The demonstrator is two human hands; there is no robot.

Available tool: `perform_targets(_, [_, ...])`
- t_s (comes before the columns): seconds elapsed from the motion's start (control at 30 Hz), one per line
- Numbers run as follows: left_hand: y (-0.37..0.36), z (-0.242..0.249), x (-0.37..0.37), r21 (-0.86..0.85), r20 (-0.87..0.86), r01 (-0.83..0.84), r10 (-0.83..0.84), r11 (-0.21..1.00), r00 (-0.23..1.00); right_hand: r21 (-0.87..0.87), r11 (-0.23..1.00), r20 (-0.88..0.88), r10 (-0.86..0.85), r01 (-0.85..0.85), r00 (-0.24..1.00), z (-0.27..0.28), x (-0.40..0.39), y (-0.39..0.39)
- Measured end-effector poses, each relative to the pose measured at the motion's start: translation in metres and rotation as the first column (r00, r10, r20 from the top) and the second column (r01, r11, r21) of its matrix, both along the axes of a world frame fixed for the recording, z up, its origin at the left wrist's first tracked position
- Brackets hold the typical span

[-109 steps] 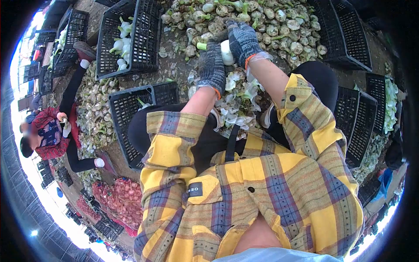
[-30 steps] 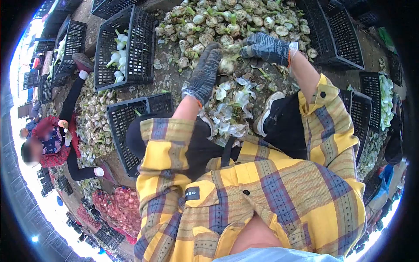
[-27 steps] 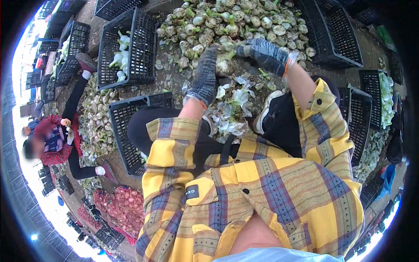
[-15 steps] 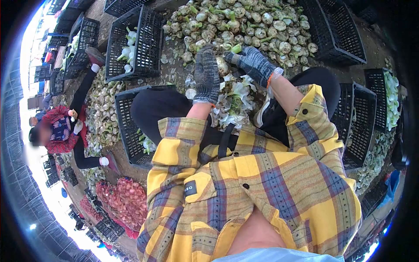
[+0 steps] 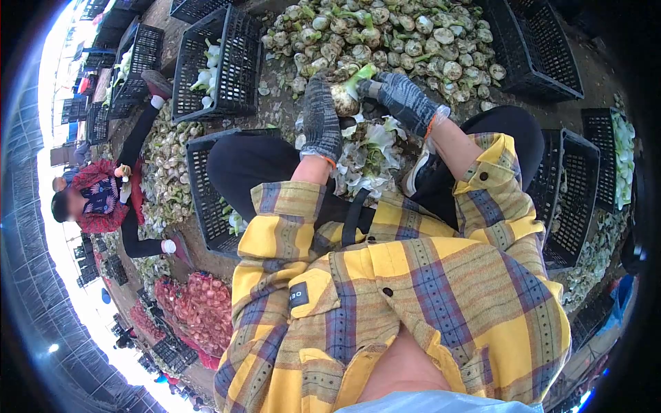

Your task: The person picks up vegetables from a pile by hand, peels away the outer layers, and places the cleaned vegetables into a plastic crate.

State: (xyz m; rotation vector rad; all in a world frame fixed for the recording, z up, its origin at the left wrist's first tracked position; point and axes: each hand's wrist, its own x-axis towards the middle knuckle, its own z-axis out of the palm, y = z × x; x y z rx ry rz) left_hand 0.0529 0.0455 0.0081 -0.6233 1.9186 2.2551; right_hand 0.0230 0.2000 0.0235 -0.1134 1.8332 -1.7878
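Precariously, a soil-stained bulb [image 5: 344, 100] sits against the gloved left hand [image 5: 321, 118], its fingers pressed together and thumb hidden, while the gloved right hand [image 5: 406, 102] curls beside the green stem [image 5: 362, 74]; whether it pinches the stem cannot be told. With so little of the bulb visibly enclosed, a hard tug could twist it loose and drop it among the peelings [image 5: 372, 148] below; smooth glove fabric or loose skin could also let the fingers slip. Beyond lies the heap of untrimmed bulbs [image 5: 441, 48], where a dropped bulb might be lost from sight. In the earliest frame, by contrast, the hands hold a clean white bulb, and both reach closer to the heap.
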Motion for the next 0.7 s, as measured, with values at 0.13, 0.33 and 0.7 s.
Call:
perform_targets(0.13, [0.008, 0.000, 0.001, -0.025, -0.043, -0.047, 0.046, 0.999, 0.998, 0.145, 0.988, -0.145, -0.024, 0.046, 0.989, -0.002, 0.001, -0.002])
perform_targets(0.33, [-0.001, -0.025, -0.006, 0.059, -0.131, -0.044, 0.051, 0.997, 0.990, 0.316, 0.948, -0.464, 0.190, -0.038, 0.865, -0.014, -0.005, 0.005])
perform_targets(0.7, [-0.001, 0.003, 0.001, 0.157, 0.120, -0.026, 0.007, 0.987, 0.993, 0.334, 0.939, -0.508, 0.102, 0.087, 0.855, -0.024, 0.000, -0.002])
